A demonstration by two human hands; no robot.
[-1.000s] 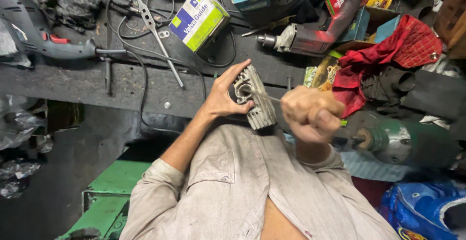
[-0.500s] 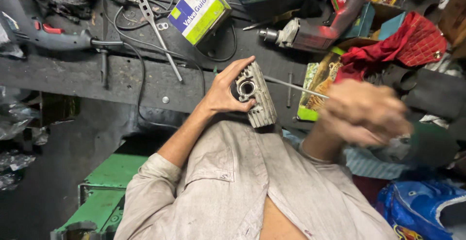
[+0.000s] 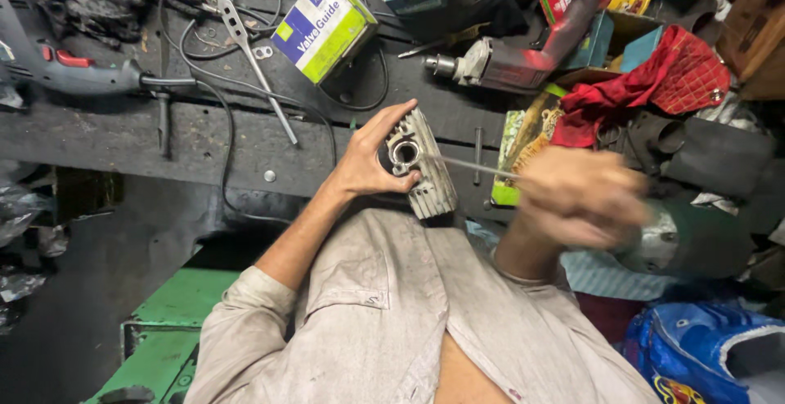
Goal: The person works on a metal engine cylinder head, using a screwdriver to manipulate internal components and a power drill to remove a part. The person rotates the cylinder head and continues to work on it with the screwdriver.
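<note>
Right hand (image 3: 582, 195) shifted leftward (blurred) — thin rod (image 3: 470, 166), cluttered dark workbench (image 3: 123, 138)

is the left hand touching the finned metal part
Touching. The head view shows the left hand wrapped around the finned metal part, thumb across its lower face and fingers along its top edge, with no gap between them.

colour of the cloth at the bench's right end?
Red cloth, part of it with a fine diamond grid pattern; clearest in the head view, upper right.
</note>
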